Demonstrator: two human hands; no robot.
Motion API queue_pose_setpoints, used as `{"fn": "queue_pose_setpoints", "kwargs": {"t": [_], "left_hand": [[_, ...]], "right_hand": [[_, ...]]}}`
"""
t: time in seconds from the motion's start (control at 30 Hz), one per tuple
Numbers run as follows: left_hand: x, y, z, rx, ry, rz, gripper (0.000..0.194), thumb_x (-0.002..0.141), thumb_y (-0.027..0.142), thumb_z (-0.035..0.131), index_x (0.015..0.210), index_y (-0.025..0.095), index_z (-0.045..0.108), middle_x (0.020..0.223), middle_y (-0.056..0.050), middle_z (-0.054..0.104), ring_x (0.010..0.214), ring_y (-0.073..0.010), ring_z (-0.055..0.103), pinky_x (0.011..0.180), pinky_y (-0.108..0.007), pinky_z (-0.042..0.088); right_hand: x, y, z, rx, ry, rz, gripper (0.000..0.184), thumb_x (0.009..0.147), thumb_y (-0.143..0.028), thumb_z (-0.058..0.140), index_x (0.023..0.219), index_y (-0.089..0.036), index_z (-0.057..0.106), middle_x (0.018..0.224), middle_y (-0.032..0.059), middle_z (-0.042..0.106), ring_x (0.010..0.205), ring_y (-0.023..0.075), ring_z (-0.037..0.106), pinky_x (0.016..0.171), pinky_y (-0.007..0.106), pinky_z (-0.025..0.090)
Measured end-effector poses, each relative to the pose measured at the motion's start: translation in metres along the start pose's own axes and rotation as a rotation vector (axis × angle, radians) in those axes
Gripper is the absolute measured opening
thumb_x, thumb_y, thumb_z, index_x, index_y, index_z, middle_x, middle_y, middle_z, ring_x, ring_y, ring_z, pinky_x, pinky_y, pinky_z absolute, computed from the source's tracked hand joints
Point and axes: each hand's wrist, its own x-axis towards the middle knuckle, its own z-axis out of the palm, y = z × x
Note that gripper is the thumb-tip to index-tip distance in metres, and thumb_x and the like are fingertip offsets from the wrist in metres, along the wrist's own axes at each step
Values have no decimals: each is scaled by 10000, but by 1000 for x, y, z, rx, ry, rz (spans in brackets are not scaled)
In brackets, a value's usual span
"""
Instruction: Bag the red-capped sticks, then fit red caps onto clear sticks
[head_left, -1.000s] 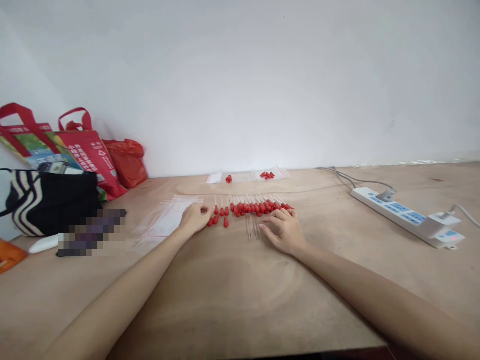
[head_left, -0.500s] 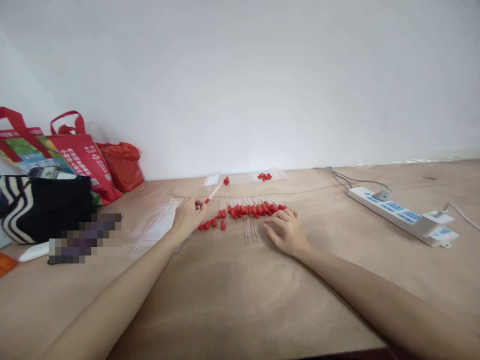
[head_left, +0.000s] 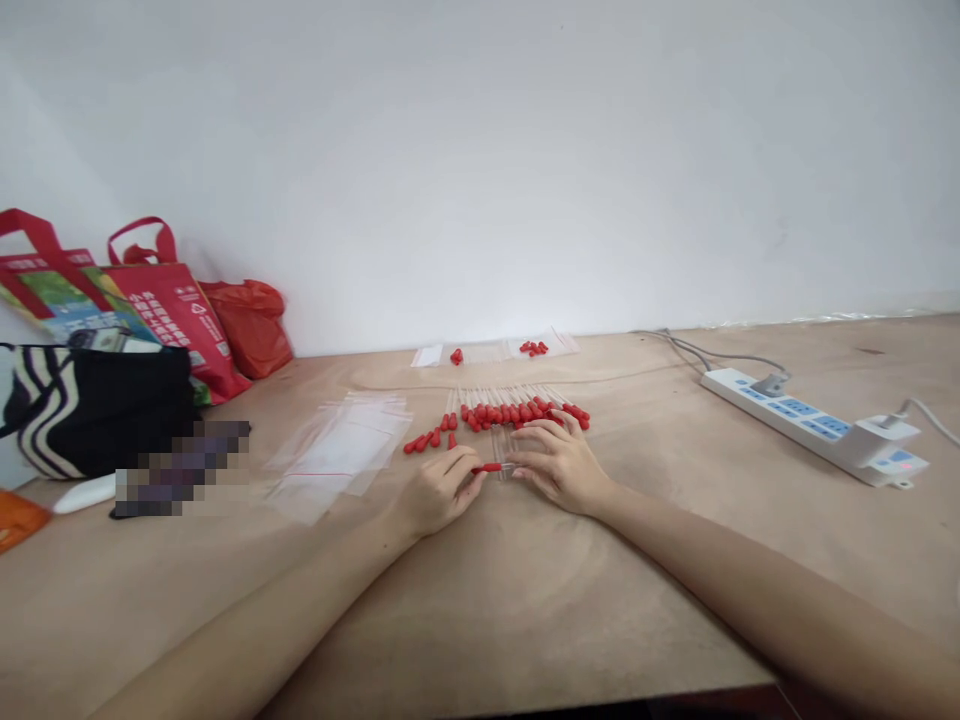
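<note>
My left hand (head_left: 442, 490) pinches a glass dropper by its red rubber bulb (head_left: 489, 467), which lies level and points right. The dropper's clear tube runs in between the thumb and fingers of my right hand (head_left: 562, 462), which close around it. Just behind the hands lies a row of droppers (head_left: 517, 412), red bulbs toward me and thin tubes toward the wall. Several loose red bulbs (head_left: 424, 440) rest left of the row. A few clear glass tubes (head_left: 501, 440) lie between my hands, partly covered by my fingers.
Clear zip bags (head_left: 345, 445) are spread at left. More red bulbs (head_left: 534, 348) lie on bags by the wall. A power strip (head_left: 795, 415) with plugs and cables is at right. Shopping bags (head_left: 180, 310), a black striped bag (head_left: 105, 410) and a blurred-out item (head_left: 180, 470) stand far left.
My left hand, with the dropper, has swung from the left of the row toward my right hand. The dropper has turned from pointing at the wall to lying level, meeting my right fingers.
</note>
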Motion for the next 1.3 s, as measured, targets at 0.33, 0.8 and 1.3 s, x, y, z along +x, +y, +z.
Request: {"fn": "queue_pose_setpoints", "kwargs": {"t": [0.33, 0.8, 1.3], "left_hand": [[5, -5, 6, -17, -23, 61, 164, 836, 255, 482, 905, 177, 610, 936, -48, 662, 911, -172, 584, 819, -342, 457], [2, 0, -4, 38, -111, 85, 192, 842, 211, 439, 776, 207, 619, 806, -15, 673, 841, -149, 597, 880, -369, 394], [2, 0, -6, -3, -55, 102, 191, 839, 135, 402, 752, 178, 567, 798, -30, 656, 805, -159, 579, 733, -315, 423]], "right_hand": [[1, -3, 0, 44, 20, -54, 189, 834, -351, 477, 892, -275, 641, 918, 4, 643, 941, 157, 509, 942, 407, 222], [-1, -4, -3, -30, 17, -136, 162, 824, -265, 484, 765, -247, 633, 817, -33, 665, 849, 143, 503, 935, 412, 194], [0, -6, -6, 6, 56, -133, 196, 839, -267, 457, 738, -224, 619, 765, -31, 656, 808, 137, 503, 915, 392, 224]]}}
